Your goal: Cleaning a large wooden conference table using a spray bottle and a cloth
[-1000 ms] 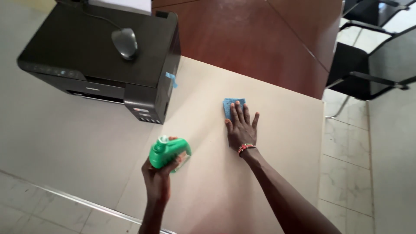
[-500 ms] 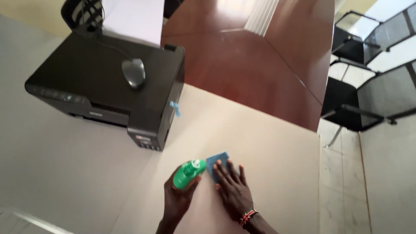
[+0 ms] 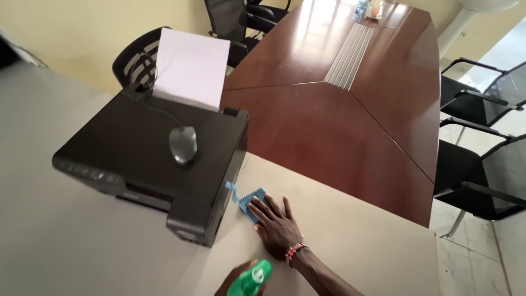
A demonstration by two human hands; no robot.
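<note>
Pressed flat with its fingers spread, the right hand (image 3: 275, 226) does not clasp anything but holds a small blue cloth (image 3: 252, 203) down on the beige table (image 3: 361, 246), and only the far part of the cloth shows beyond the fingertips, just beside the front corner of the black printer (image 3: 148, 164). Nearer to the person than this hand, at the bottom edge of the view, the left hand (image 3: 233, 285) is closed around a green spray bottle (image 3: 249, 278) and is lifted above the table. On top of the printer, to the left of the cloth, lies a grey computer mouse (image 3: 183, 144), a white sheet of paper (image 3: 192, 67) stands in its back tray, and beyond the cloth begins a dark red wooden table (image 3: 339, 109) with black chairs (image 3: 476, 175) at its right.
</note>
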